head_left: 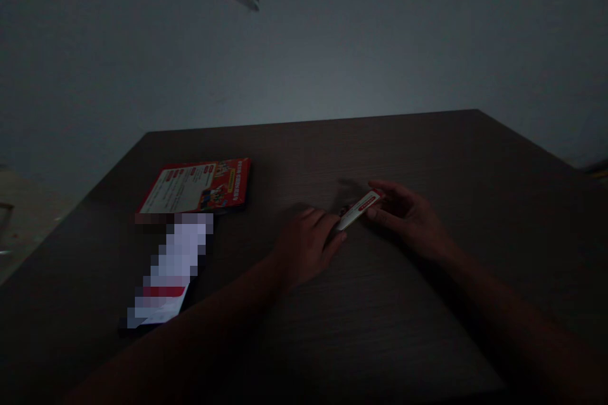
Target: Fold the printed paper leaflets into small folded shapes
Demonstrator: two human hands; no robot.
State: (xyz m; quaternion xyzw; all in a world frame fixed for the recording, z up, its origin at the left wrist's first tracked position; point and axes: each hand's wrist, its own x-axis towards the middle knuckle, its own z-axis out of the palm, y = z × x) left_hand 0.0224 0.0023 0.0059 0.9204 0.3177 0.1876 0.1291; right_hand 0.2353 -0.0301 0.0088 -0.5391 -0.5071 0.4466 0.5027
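Observation:
The scene is dim. A small flat white card with a red mark (360, 209) is held between both hands just above the dark wooden table (427, 152). My left hand (306, 245) pinches its near end with curled fingers. My right hand (408, 215) grips the far end between thumb and fingers. What the card is exactly I cannot make out.
A red and white printed box or booklet (199, 186) lies flat at the left of the table. In front of it lies a lit phone with a blurred screen (168, 272). A pale wall rises behind the table's far edge.

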